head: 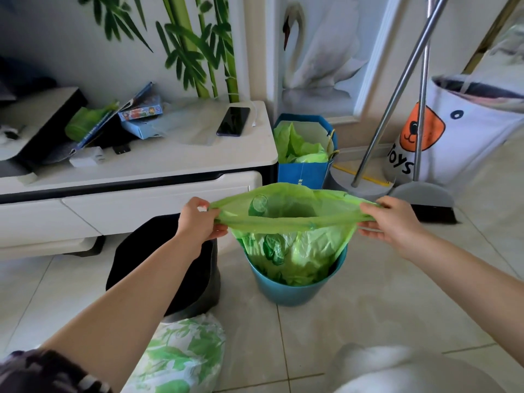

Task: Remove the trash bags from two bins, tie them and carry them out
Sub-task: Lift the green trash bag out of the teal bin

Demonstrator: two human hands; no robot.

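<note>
hiding bag (289, 251) bottom: blue bin (286, 287)

Soft bright daylight, faint shadows, wide-angle bending and blur toward edges.

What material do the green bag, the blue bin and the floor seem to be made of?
Green bag: thin, half-transparent plastic film, seemingly; it wrinkles, and shapes show through it where the left hand and right hand stretch its rim.
Blue bin: probably moulded plastic, smooth with a dull sheen.
Floor: pale glossy tiles, likely ceramic; grout lines and soft reflections show.
</note>
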